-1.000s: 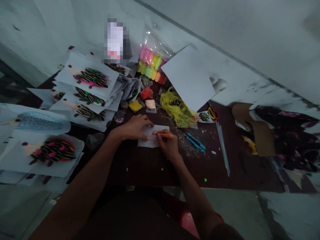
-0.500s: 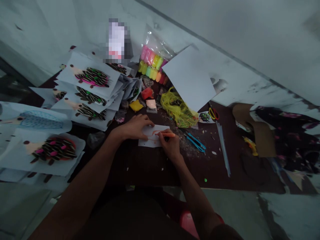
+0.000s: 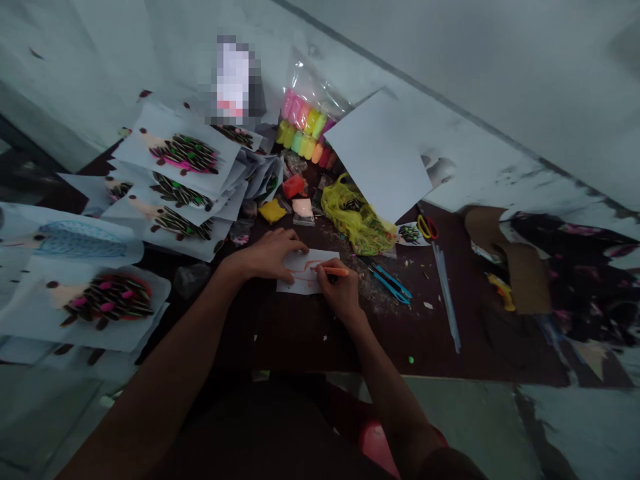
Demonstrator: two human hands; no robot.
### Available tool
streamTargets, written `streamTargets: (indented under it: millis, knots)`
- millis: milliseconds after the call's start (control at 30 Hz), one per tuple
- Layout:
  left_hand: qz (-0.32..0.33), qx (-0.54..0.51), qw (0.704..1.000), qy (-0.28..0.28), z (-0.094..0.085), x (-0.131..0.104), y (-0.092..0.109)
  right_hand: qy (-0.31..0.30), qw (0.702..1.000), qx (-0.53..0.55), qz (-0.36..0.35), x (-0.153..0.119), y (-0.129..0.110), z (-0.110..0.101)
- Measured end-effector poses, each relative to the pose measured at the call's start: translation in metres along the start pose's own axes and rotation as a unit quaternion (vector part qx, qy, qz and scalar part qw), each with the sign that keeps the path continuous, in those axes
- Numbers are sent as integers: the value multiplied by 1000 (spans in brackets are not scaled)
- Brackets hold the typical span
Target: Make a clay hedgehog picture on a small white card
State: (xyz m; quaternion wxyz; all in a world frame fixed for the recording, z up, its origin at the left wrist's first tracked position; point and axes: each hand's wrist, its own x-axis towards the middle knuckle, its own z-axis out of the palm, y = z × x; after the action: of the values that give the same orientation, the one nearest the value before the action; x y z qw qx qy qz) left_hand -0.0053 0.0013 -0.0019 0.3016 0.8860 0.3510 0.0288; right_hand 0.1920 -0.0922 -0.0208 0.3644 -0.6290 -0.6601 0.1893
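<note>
A small white sheet of paper [image 3: 300,287] lies on the dark table, with orange lines drawn on it. My left hand [image 3: 273,255] rests over the sheet's left side, fingers apart and fingertips on the paper. In my right hand [image 3: 341,290] is an orange marker [image 3: 336,271], its tip at the sheet's right part. The fingers are closed around it. Just right of this hand lie blue thread snips [image 3: 393,285]. Behind the paper are small packs of clay: yellow [image 3: 273,211], pale pink [image 3: 302,209] and red [image 3: 295,186].
Stacks of paper with hedgehog pictures [image 3: 185,157] cover the left side. A yellow-green plastic bag [image 3: 357,220], a large white sheet [image 3: 383,153] and a bag of coloured clay [image 3: 307,127] stand behind. Scissors [image 3: 427,228], clear sticks [image 3: 447,300] and a yellow tool [image 3: 501,291] lie right.
The marker in my right hand has tilted slightly, its back end a little lower. My left hand stays in place on the paper.
</note>
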Motion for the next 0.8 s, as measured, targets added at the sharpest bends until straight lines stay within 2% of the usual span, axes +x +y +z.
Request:
streamTargets:
  millis: [400,800]
  knots:
    - [-3,3,1000,-4,-1,1,1,-13,1000,10,-7,-2,-1,-1]
    - [-3,1,1000,-1,0,0,0,-55,998,32,6,-6,-8,-4]
